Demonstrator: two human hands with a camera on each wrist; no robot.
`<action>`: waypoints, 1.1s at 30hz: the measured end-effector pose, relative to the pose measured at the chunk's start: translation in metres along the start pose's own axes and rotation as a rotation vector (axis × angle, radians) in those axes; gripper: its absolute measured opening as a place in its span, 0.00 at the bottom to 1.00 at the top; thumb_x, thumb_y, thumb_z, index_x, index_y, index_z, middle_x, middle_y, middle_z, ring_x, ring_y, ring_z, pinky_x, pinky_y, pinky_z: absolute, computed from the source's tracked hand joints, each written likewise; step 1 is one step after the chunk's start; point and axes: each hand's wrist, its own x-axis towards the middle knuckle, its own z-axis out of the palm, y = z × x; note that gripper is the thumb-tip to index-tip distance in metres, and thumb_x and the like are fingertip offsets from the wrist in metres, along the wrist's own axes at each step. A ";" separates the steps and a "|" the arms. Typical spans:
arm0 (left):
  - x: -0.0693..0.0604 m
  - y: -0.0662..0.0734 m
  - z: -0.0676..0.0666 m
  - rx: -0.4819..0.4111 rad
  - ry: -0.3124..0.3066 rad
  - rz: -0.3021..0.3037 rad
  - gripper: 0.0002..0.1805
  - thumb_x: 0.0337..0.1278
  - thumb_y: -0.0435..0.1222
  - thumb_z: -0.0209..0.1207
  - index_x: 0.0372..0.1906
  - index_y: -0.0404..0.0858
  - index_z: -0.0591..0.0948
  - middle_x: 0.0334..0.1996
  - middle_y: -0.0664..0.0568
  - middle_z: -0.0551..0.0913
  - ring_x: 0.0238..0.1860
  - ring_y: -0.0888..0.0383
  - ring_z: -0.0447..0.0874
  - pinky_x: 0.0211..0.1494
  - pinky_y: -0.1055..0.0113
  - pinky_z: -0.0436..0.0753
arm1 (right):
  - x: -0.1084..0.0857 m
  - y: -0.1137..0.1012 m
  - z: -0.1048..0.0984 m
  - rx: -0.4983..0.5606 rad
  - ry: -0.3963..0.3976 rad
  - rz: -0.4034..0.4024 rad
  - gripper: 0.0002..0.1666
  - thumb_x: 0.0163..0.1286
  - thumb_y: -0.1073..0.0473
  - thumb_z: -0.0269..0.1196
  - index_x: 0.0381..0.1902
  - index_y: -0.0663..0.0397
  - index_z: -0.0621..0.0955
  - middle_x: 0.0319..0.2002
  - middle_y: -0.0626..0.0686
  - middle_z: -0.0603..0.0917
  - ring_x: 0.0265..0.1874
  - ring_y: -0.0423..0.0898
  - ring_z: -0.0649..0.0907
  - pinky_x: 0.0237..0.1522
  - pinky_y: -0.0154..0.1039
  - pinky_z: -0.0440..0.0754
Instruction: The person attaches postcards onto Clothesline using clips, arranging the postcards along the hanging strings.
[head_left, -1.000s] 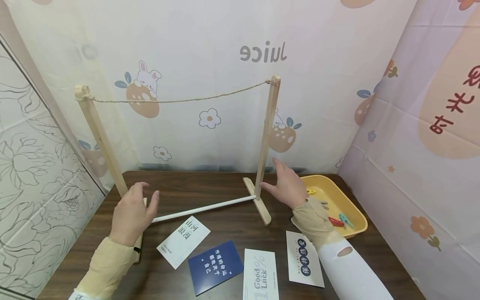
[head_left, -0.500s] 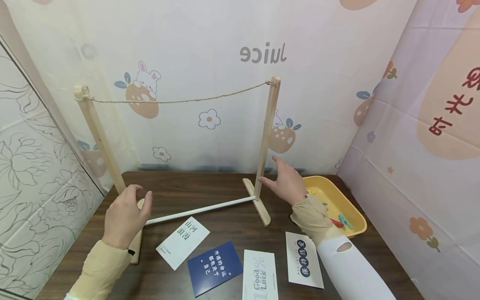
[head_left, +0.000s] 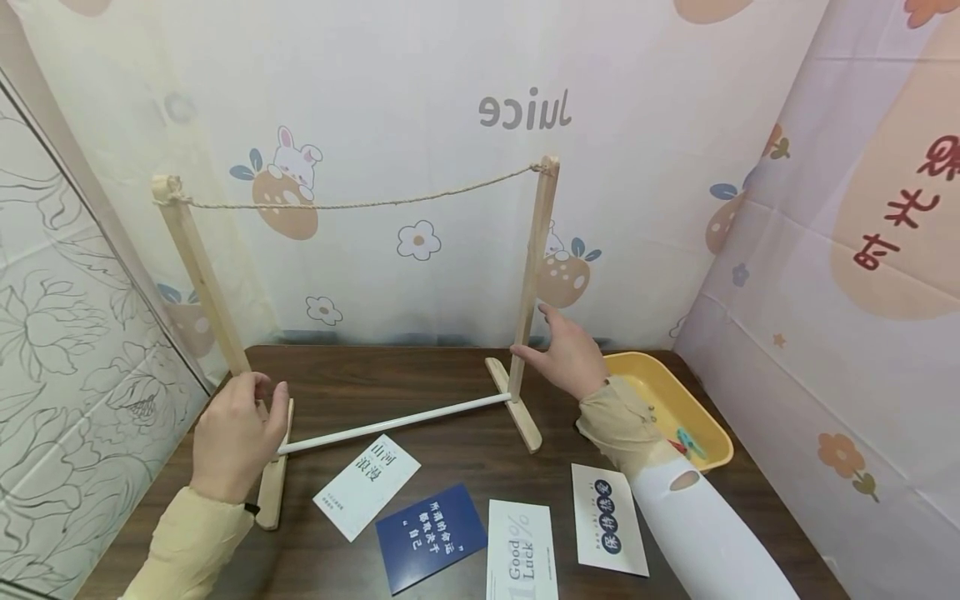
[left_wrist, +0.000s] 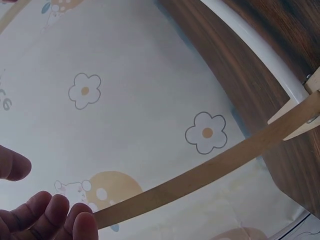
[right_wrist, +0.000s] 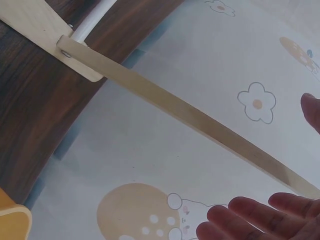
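A wooden stand is made of a left post [head_left: 201,271], a right post [head_left: 538,242], a rope [head_left: 367,205] tied between their tops and a white rod [head_left: 397,423] low down. My left hand [head_left: 236,437] is at the lower part of the left post, fingers loosely bent and thumb apart. In the left wrist view its fingertips [left_wrist: 57,212] lie against or just before the post; I cannot tell whether they touch. Beside the right post my right hand [head_left: 566,358] is spread, thumb overlapping the post's edge in the head view. Neither hand holds anything.
Several cards lie on the brown table: a white one [head_left: 367,486], a blue one [head_left: 431,537], a "Good Luck" one [head_left: 521,537] and one with dark circles [head_left: 609,521]. Behind my right forearm, a yellow tray [head_left: 675,396] contains clips, including a teal one [head_left: 690,443]. Printed curtains stand close behind.
My left hand has moved left and slightly down to the left post, uncovering the rod's left end. My right hand has shifted slightly left and up toward the right post. The cards stay put.
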 end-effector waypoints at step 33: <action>0.010 -0.011 -0.014 -0.010 0.051 -0.260 0.27 0.69 0.38 0.64 0.61 0.22 0.72 0.44 0.30 0.81 0.30 0.23 0.81 0.32 0.27 0.74 | 0.021 0.000 0.003 0.140 -0.015 0.038 0.39 0.81 0.52 0.67 0.77 0.70 0.68 0.66 0.73 0.83 0.65 0.69 0.84 0.66 0.64 0.82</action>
